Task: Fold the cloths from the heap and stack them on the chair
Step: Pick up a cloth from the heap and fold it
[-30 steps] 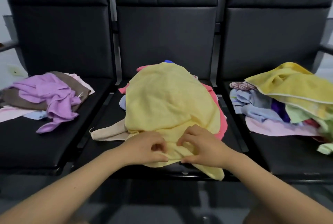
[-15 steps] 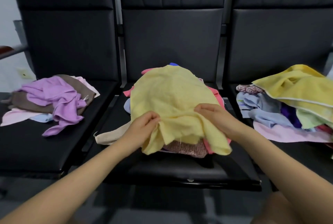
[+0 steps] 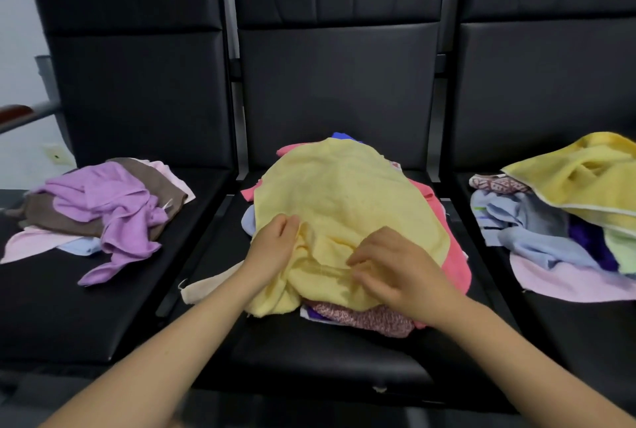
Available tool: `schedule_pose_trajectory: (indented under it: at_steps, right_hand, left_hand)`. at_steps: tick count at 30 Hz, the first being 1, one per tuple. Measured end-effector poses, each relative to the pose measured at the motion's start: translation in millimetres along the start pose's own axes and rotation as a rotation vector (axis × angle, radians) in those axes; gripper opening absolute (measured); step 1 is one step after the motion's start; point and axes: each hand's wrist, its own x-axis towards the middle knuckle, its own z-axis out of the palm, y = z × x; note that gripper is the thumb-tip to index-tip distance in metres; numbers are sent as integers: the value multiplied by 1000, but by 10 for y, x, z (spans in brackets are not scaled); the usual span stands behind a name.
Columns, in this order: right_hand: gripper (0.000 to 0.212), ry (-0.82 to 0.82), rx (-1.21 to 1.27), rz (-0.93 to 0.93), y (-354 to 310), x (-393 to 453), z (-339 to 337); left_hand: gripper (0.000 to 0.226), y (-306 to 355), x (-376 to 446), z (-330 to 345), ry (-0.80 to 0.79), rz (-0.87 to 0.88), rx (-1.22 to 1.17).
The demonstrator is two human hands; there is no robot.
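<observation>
Three black padded chairs are standing side by side, and the middle chair (image 3: 330, 352) is carrying the heap being worked on. A pale yellow cloth (image 3: 347, 207) is draping over the top of that heap, covering most of it, with a coral pink cloth (image 3: 456, 262) showing along its right edge and a patterned maroon cloth (image 3: 364, 317) peeking out at the near edge. A beige cloth (image 3: 210, 286) is sticking out to the near left of the heap.

On the left chair (image 3: 113, 307) a crumpled lilac cloth (image 3: 110, 214) is lying over a brown cloth (image 3: 155, 183) and a pale pink one. On the right chair (image 3: 585, 331) a second pile is sitting, topped by a mustard-yellow towel (image 3: 585, 183) above light blue and pink cloths.

The left hand (image 3: 275, 245) is gripping a bunched fold of the pale yellow cloth at its near left side, fingers curled into the fabric. The right hand (image 3: 395, 269) is pinching the near hem of the same cloth, fingertips pressing into a gathered ridge, just right of the left hand.
</observation>
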Motion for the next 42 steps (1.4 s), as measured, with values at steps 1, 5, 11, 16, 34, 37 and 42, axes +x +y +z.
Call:
schedule_pose_trajectory:
  at_steps: [1, 5, 11, 16, 34, 37, 42]
  right_hand:
    - [30, -94, -61, -10, 30, -1, 46]
    - [44, -217, -93, 83, 254, -9, 149]
    - [35, -175, -8, 289, 454, 26, -2]
    - [32, -279, 25, 426, 576, 11, -186]
    - [39, -176, 313, 558, 195, 163, -291]
    - [38, -275, 398, 707, 333, 127, -390]
    - [26, 178, 597, 912, 793, 5, -499]
  left_hand:
    - [43, -14, 7, 17, 31, 55, 8]
    - [39, 15, -35, 23, 104, 404, 13]
    - [51, -127, 0, 54, -300, 822, 436]
    - [15, -121, 38, 51, -306, 516, 182]
    - [34, 50, 56, -137, 2, 115, -268]
    - [31, -60, 142, -229, 87, 68, -270]
    - [39, -201, 215, -305, 164, 27, -186]
